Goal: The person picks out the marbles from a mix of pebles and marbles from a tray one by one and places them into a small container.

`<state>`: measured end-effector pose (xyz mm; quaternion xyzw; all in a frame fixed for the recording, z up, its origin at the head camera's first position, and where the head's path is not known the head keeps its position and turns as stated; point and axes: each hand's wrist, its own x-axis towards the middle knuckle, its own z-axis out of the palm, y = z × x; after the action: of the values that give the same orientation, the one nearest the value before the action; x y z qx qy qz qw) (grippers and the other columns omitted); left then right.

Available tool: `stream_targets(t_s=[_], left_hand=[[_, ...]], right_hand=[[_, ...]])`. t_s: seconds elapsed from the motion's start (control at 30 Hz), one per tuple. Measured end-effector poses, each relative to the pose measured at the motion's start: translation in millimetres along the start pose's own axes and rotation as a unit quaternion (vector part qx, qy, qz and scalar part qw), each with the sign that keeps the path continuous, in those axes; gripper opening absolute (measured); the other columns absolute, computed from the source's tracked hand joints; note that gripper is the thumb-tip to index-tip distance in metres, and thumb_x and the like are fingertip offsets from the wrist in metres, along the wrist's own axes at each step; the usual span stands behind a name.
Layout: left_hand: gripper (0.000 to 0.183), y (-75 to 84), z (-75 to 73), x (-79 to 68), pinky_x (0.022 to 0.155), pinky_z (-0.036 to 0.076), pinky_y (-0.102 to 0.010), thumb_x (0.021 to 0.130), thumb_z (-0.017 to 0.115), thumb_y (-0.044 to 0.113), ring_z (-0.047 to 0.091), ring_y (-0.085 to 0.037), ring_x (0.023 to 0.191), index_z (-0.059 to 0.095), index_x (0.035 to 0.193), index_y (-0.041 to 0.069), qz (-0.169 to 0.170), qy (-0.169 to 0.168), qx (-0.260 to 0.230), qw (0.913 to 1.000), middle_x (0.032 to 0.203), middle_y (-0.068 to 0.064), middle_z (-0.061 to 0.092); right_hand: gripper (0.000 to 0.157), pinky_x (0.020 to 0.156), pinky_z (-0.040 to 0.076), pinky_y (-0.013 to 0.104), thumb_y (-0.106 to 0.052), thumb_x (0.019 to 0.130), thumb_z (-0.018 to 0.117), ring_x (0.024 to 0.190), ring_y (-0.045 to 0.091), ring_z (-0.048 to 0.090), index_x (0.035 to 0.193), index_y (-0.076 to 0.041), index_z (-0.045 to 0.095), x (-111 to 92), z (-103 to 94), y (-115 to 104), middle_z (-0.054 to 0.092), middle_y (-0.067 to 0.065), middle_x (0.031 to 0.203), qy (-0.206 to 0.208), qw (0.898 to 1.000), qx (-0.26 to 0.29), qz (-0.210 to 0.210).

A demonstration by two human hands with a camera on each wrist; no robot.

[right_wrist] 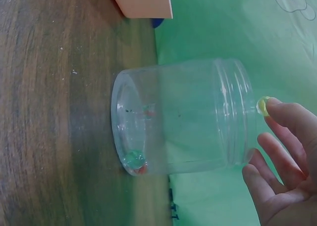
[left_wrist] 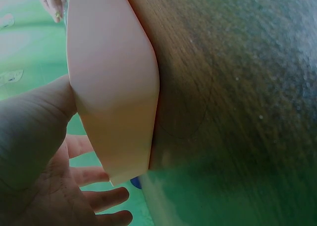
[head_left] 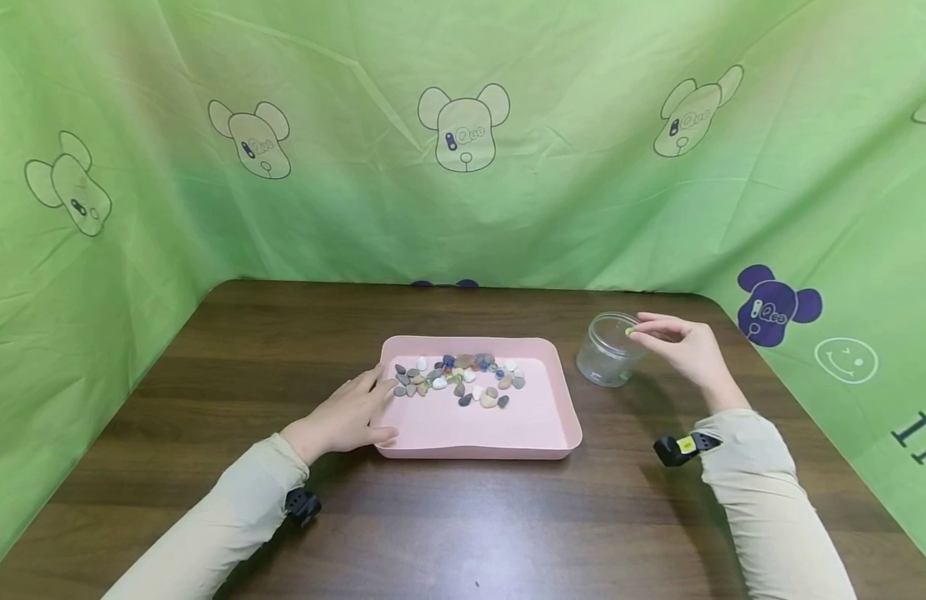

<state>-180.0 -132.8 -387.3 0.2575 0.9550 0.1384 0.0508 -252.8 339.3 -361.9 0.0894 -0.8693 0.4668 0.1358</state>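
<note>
At the mouth of the clear jar, a pinched yellow-green marble

Right-hand grip is narrow, holding the yellow-green marble between thumb and finger beside the rim. Clear jar stands upright on the counter; a green marble shows at its bottom. Just left sits a pink tray, pebbles and blue marbles mostly in its far half. Left-hand grip is wide, fingers spread, touching the tray's left rim. Green sheet hangs behind.

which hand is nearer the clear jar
Right: the right hand holds a yellowish marble by the rim of the clear jar; the left hand is farther off, at the left edge of the pink tray.
</note>
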Motion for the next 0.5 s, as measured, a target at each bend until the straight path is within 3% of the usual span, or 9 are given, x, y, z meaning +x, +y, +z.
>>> stream_targets(t_s=[0.5], left_hand=[[0.069, 0.6, -1.1, 0.3, 0.108, 0.03, -0.056, 0.084, 0.066, 0.033, 0.032, -0.046, 0.134, 0.041, 0.136, -0.005, 0.002, 0.0, -0.001, 1.0, 0.147, -0.034, 0.025]], right_hand=[[0.027, 0.07, 0.044, 0.0, -0.019, 0.081, 0.073, 0.081, -0.022, 0.057, 0.097, 0.003, 0.07, -3.0, -4.0, 3.4, 0.054, -0.043, 0.094, 0.007, 1.0, -0.011, -0.005]])
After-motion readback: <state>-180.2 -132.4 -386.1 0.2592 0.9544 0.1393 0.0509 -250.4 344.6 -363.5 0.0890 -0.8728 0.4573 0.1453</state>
